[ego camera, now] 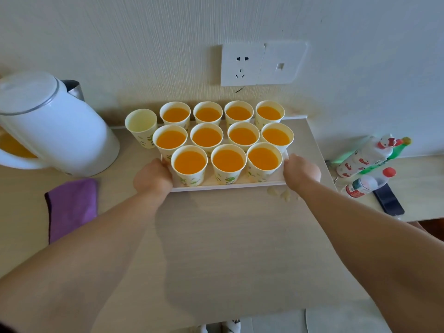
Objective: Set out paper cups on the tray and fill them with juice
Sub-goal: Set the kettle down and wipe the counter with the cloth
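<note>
A white tray [230, 186] sits on the beige counter against the wall, holding several paper cups [228, 162] filled with orange juice. One empty paper cup [141, 127] stands off the tray at its back left corner. My left hand [152, 177] grips the tray's left edge and my right hand [300, 171] grips its right edge. The cups stand upright in three rows.
A white kettle [55, 126] stands at the left, with orange liquid visible beside its base. A purple cloth [72, 207] lies in front of it. Small juice drops [281, 193] lie by the tray's front right corner. Bottles [370, 157] and a dark phone [388, 200] lie on the right surface.
</note>
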Available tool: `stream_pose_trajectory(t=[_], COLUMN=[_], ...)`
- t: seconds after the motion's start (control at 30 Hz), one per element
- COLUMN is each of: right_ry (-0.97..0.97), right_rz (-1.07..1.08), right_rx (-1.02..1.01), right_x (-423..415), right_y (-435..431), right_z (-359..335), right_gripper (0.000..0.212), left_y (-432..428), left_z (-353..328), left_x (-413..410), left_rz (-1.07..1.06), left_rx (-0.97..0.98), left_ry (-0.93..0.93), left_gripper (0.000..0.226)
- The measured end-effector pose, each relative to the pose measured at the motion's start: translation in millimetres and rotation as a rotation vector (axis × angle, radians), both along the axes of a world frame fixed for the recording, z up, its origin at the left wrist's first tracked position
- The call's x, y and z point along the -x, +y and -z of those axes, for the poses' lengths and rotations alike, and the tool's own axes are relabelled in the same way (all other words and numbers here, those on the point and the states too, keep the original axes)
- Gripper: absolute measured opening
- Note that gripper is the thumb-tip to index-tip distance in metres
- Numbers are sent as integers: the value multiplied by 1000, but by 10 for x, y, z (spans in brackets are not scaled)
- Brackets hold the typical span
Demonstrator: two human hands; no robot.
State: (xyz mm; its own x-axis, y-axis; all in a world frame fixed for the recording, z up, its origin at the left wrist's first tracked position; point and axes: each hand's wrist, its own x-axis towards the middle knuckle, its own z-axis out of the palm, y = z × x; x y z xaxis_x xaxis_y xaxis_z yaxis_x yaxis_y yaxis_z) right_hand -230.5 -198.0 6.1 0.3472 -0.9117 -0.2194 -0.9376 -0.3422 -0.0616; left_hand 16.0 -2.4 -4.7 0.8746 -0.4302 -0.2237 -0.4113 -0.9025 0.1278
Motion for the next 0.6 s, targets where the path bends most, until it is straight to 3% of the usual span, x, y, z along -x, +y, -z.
stream_pose_trajectory(t=[0.6], right_ry=[-18], right_rz=[7], right_rx=[-5], right_x=[-73], right_y=[-80], right_z=[-20], right_gripper=[22], left_y=[-69], left_z=[45], left_x=[-68], left_rz=[6], left_rx=[-2], left_ry=[-4], left_gripper=[27])
